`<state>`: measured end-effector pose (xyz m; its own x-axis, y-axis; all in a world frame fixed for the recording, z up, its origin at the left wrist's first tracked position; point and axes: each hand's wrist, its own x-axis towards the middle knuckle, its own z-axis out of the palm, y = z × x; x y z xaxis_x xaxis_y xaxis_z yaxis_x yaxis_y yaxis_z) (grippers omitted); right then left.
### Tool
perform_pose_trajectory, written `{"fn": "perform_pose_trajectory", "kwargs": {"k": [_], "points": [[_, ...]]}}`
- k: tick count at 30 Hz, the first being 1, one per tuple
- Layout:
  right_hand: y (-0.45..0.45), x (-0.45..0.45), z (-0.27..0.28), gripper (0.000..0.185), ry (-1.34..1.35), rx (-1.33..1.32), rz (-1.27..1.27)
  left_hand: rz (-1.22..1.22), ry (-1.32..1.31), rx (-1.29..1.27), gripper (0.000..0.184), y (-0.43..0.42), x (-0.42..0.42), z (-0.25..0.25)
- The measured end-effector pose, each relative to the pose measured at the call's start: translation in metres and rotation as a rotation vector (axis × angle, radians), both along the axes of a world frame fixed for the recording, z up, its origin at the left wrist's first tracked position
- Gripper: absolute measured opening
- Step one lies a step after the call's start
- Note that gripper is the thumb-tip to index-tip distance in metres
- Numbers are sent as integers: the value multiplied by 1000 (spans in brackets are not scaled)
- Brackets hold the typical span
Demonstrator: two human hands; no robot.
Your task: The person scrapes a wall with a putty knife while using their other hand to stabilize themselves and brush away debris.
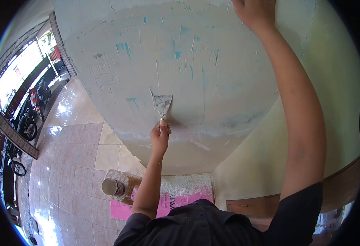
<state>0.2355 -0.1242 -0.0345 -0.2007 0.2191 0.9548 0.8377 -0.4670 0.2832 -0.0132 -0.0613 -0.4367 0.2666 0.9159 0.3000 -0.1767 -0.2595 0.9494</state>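
Note:
My left hand (160,137) is closed around the handle of a putty knife (163,104), whose wide, stained blade lies against the wall (229,82). The wall is greyish white with scrape marks and several turquoise patches around and above the blade. At the top right my right hand (257,11) rests against the upper part of the wall. The frame's edge cuts it off, so its fingers show only in part and whether it holds anything is hidden.
Below stand a can (113,187) on a brown stool-like object (126,180) and a pink sheet (188,198) with white debris. Tiled floor (73,160) runs left towards parked motorcycles (34,100). A wooden piece of furniture (253,205) stands at the lower right.

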Motion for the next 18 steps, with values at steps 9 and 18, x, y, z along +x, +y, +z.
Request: {"fn": "perform_pose_trajectory", "kwargs": {"k": [9,18], "points": [[3,3,-2,61,-16,18,-14,12,42,-132,44,-5,-1,-91],[8,6,-3,63,-47,47,-86,-22,89,-207,43,-5,-5,-158]]}}
